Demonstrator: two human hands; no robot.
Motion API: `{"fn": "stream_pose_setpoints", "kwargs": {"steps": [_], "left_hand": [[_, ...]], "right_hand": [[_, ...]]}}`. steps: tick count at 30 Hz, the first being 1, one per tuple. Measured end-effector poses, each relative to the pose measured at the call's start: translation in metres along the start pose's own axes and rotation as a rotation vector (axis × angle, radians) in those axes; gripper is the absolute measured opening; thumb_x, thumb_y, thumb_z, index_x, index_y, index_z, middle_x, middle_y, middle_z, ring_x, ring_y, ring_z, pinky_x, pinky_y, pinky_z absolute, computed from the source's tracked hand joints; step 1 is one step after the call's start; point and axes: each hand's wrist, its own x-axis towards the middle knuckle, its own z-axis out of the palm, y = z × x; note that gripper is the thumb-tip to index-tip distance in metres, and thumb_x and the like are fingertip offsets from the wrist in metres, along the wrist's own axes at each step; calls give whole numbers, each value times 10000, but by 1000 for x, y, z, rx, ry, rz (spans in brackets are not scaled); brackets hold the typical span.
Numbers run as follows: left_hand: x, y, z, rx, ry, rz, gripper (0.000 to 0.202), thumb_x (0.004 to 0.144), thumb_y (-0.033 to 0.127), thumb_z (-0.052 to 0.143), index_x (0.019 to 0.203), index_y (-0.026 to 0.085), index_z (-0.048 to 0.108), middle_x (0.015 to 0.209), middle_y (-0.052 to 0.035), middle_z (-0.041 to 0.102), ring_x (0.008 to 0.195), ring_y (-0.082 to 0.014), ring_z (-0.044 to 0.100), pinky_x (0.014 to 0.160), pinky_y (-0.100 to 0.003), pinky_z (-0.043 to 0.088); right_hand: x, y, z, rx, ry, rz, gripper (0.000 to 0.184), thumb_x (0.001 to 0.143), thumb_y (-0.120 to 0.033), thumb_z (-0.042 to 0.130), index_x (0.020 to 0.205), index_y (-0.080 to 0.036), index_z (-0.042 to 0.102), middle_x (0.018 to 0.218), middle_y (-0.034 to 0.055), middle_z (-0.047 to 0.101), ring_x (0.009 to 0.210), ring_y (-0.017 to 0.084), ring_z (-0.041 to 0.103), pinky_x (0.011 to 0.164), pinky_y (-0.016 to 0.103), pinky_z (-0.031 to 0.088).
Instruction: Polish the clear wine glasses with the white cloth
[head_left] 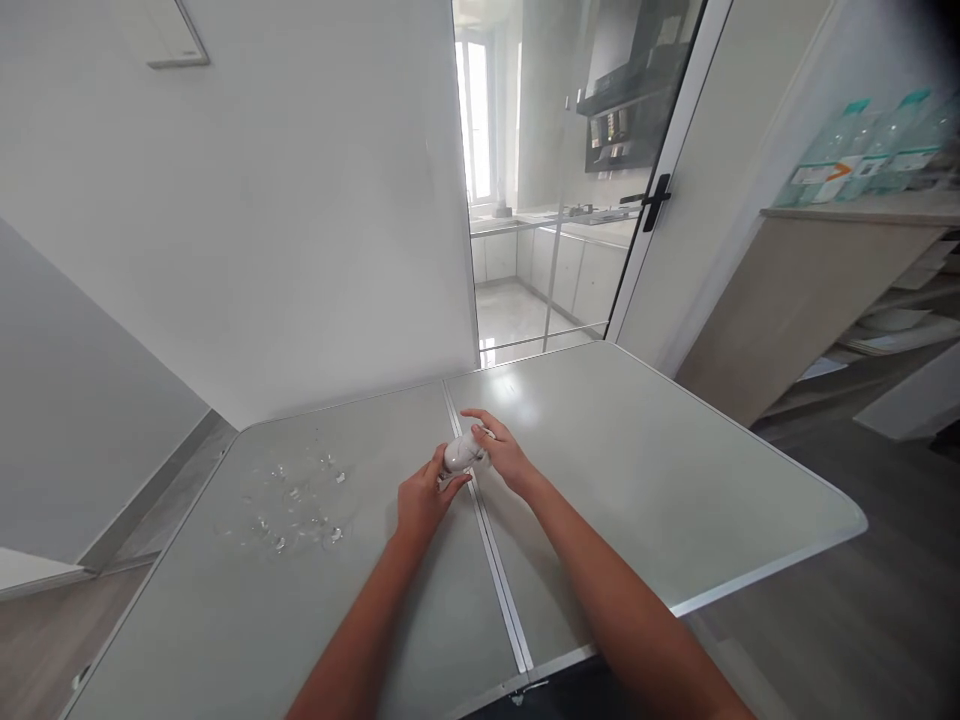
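Observation:
A small white, rounded object (462,453) with thin dark lines is held just above the table's centre seam; its exact kind is unclear. My left hand (426,497) grips its left end, thumb below and fingers behind. From the right, my right hand (504,452) pinches the other end between thumb and fingers, with the index finger stretched out past it. Parts of the object are covered by my fingers. To the left of my hands, several small clear, glassy pieces (295,492) lie scattered on the table, too small and see-through to name.
The pale folding table (637,455) has a metal edge and a metal seam (491,550) down its middle. A white wall (322,200) and a glass door (555,180) stand behind it. At the right, a shelf unit (810,290) carries water bottles (832,155).

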Motion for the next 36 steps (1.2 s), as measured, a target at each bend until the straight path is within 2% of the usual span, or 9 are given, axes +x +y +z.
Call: {"fn": "stream_pose_setpoints", "kwargs": {"steps": [4, 9, 13, 17, 20, 23, 27, 31, 36], "left_hand": [[0, -1, 0, -203, -64, -46, 622, 842, 572, 671, 1358, 231, 606, 732, 5, 631, 604, -143, 532, 619, -250, 380], [2, 7, 9, -862, -133, -198, 690, 858, 564, 650, 1428, 210, 489, 914, -29, 651, 624, -116, 522, 623, -253, 444], [4, 12, 11, -1057, -233, -267, 474, 835, 587, 673, 1035, 158, 643, 753, -21, 624, 652, -136, 564, 663, -267, 465], [5, 12, 12, -1149, -168, -353, 487, 835, 645, 638, 756, 173, 547, 602, 37, 462, 582, -119, 524, 628, -258, 454], [4, 9, 14, -1108, -119, -400, 493, 836, 663, 612, 754, 185, 526, 584, 52, 424, 541, -122, 507, 592, -267, 455], [2, 7, 13, -835, -102, -307, 422, 898, 580, 548, 742, 187, 546, 596, 16, 503, 541, -141, 506, 574, -269, 422], [0, 2, 7, -402, -61, -108, 177, 854, 356, 608, 756, 208, 608, 625, -23, 584, 546, -163, 497, 603, -268, 345], [-2, -5, 2, -299, -112, -16, 124, 822, 352, 658, 780, 235, 646, 662, -45, 617, 587, -189, 523, 614, -264, 312], [-6, 2, 6, -502, -226, 14, 292, 926, 424, 555, 733, 215, 621, 602, -14, 579, 563, -162, 497, 631, -261, 356]], "right_hand": [[4, 2, -11, 229, 123, 35, 543, 826, -552, 669, 1271, -245, 614, 755, -25, 572, 674, 153, 507, 635, 265, 415], [14, 13, -22, 265, 433, 8, 523, 731, -450, 754, 1176, -212, 612, 916, 9, 661, 821, 173, 596, 729, 274, 466], [12, 27, 5, 469, 162, 127, 364, 723, -402, 716, 996, -186, 609, 828, 15, 654, 702, 164, 589, 626, 272, 469], [0, 29, 33, 577, 1, 104, 252, 874, -459, 526, 991, -235, 527, 940, 49, 684, 784, 222, 648, 591, 327, 520], [-9, 21, 36, 237, 57, -149, 167, 926, -393, 484, 1005, -252, 527, 1226, 75, 659, 1144, 257, 613, 859, 417, 547], [-11, 9, 28, -334, -92, -467, 139, 910, -278, 522, 1018, -233, 598, 1499, 82, 499, 1453, 273, 346, 1187, 534, 269], [-6, -3, 14, -726, -283, -644, 201, 879, -206, 559, 1052, -252, 652, 1384, 72, 600, 1404, 278, 397, 1228, 566, 103], [0, -7, 1, -530, -146, -363, 148, 899, -314, 576, 1008, -249, 652, 967, 41, 691, 1001, 235, 596, 1008, 447, 431], [3, -3, 1, 320, -144, 72, 382, 913, -543, 496, 1030, -201, 619, 873, 55, 692, 800, 217, 639, 724, 340, 510]]}}
